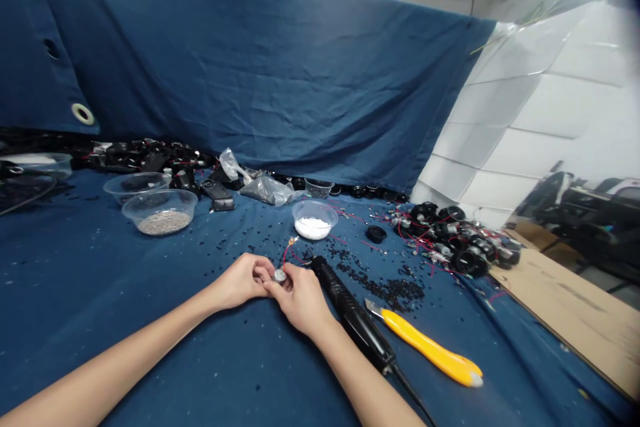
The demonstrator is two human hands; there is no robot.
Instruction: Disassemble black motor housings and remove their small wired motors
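Between my two hands sits a small round silver part (279, 275), which looks like a little motor seen end-on. A red wire (285, 255) rises from beside it to a small orange-and-metal piece (293, 241). My left hand (249, 280) is closed, its curled fingers at the part's left side. My right hand (303, 297) pinches it from the right, thumb in front. Right of that hand lies a black corded power tool (353, 310), with a yellow utility knife (430, 345), blade out, beyond it.
A bowl of white material (314, 221) stands ahead; a bowl of small grey bits (163, 213) is left. Tiny black pieces (395, 292) are scattered near the tool. Black parts with red wires (460, 240) are heaped right, beside cardboard (575, 307). A plastic bag (270, 188) lies at the back.
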